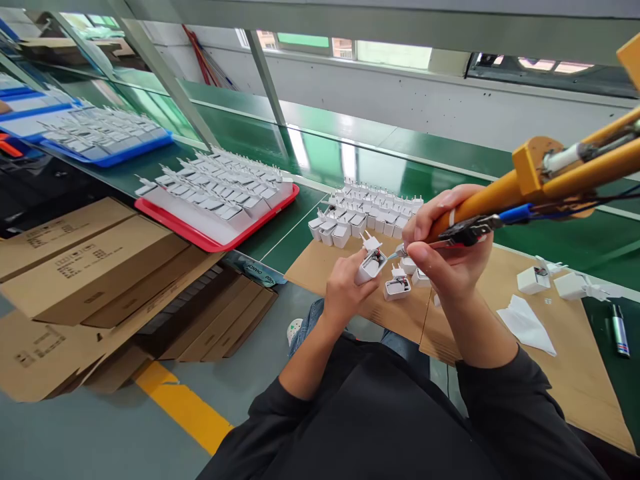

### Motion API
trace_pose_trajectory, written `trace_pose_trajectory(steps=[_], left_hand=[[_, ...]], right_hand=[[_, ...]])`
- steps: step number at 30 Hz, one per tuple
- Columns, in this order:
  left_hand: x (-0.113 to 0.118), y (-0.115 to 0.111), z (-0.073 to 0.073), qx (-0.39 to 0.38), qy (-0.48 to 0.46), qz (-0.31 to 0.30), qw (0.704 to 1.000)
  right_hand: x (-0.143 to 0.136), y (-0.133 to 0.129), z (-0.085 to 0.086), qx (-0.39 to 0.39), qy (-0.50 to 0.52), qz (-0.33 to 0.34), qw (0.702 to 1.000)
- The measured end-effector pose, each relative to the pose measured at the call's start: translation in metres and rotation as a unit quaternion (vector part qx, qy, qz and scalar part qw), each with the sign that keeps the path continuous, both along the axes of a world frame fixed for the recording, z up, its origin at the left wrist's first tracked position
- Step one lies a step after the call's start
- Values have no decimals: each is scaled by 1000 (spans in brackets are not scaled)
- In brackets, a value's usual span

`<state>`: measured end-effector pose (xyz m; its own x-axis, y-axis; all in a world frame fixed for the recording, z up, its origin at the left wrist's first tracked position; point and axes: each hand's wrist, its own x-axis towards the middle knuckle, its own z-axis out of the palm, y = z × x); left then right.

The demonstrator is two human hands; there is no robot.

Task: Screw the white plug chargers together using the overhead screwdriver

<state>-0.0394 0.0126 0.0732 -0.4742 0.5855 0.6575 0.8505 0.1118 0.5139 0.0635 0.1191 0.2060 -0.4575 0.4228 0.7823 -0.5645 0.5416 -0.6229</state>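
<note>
In my left hand (pixel 347 283) is a white plug-in charger housing (pixel 371 268), tilted with its open side facing up. Its two-pin plug lid stands off the top, and small wired parts show inside. My right hand (pixel 447 240) is wrapped round an orange glue dispenser arm (pixel 480 203). The pale dispenser nozzle (pixel 399 251) points at the open side of the housing, close to its rim; whether they touch I cannot tell. Just below sits another open charger housing (pixel 397 285) on the cardboard, with more partly hidden behind my right hand.
Rows of white chargers (pixel 373 200) stand behind my hands. To the left, a red tray (pixel 215 245) and a blue tray (pixel 135 157) carry many more. Two open chargers (pixel 533 279), a white tissue (pixel 526 325) and a marker-like tube (pixel 620 330) lie right. Cardboard boxes (pixel 100 260) fill the lower left.
</note>
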Motion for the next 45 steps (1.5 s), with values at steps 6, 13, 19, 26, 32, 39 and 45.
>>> trace_pose_trajectory(steps=[6, 13, 19, 26, 32, 39, 45], left_hand=[[10, 7, 10, 8, -8, -13, 1000], [14, 7, 15, 6, -19, -23, 1000], [16, 7, 16, 7, -28, -20, 999], [17, 7, 15, 11, -23, -22, 999], [17, 9, 15, 2, -46, -25, 999], [-10, -5, -4, 1, -131, 6, 991], [-74, -6, -65, -88, -332, 48, 938]], right_hand=[[4, 1, -3, -13, -11, -1, 1000], [6, 5, -3, -10, -17, 8, 1000], [8, 6, -3, -13, -61, -11, 998], [6, 7, -5, -13, -51, -9, 999], [6, 5, -6, -40, -42, -9, 998], [11, 8, -8, -52, -30, 14, 998], [40, 43, -17, -40, -57, -3, 998]])
